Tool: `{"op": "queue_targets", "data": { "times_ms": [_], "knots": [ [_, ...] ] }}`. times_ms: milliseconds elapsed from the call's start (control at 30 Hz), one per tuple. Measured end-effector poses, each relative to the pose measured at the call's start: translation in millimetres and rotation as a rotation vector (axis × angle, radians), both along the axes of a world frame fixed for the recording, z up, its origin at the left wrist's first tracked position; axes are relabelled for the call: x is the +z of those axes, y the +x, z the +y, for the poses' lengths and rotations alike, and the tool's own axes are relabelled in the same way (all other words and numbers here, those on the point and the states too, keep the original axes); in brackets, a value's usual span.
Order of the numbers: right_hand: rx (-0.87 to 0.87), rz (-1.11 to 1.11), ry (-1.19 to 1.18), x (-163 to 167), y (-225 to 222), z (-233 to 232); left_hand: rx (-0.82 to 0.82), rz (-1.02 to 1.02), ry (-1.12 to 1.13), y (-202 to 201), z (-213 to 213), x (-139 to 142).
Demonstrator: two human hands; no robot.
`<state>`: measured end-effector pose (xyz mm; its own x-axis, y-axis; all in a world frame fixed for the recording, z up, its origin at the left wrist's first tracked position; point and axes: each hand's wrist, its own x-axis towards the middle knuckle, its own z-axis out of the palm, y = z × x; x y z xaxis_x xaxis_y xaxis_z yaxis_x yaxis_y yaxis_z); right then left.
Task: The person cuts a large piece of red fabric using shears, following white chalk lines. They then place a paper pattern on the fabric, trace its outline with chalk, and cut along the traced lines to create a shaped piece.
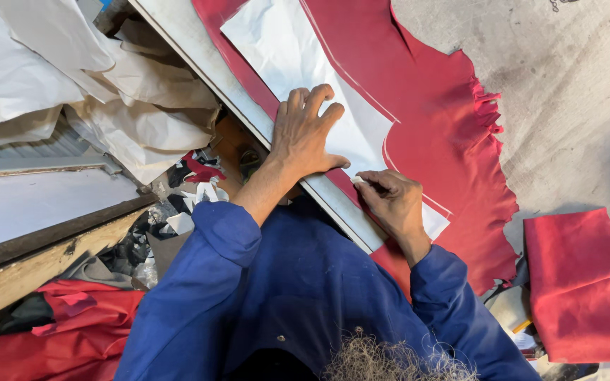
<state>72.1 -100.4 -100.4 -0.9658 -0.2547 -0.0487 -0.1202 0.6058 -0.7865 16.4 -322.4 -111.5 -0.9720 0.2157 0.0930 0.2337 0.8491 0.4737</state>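
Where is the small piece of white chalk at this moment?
In the head view, the white chalk is pinched in the right hand, at the near edge of the white paper pattern lying on the red leather.

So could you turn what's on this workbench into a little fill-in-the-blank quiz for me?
1. The left hand lies flat, fingers spread, on a ____ paper pattern.
2. The pattern lies on a large hide of ____ colour.
3. The right hand pinches a small piece of white ____ at the pattern's edge.
4. The person's sleeves are ____.

Missing words: white; red; chalk; blue
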Motion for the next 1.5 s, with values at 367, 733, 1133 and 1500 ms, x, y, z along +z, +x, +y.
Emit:
{"op": "queue_targets", "data": {
  "times_ms": [367, 733, 1133, 1500],
  "knots": [
    [-0.133, -0.022, -0.141, -7, 10, 6, -0.026, -0.029, -0.049, -4, 2, 14],
    [-0.926, -0.084, -1.184, 0, 87, 139, -0.176, 0.135, -0.238, -4, 26, 29],
    [-1.382, -0.129, -0.491, -11, 107, 60, -0.468, -0.147, -0.360, -39, 26, 61],
    [-1.477, -0.153, 0.190, 7, 68, 19, -0.866, -0.065, -0.168, -116, -66, 43]
  ]
}}
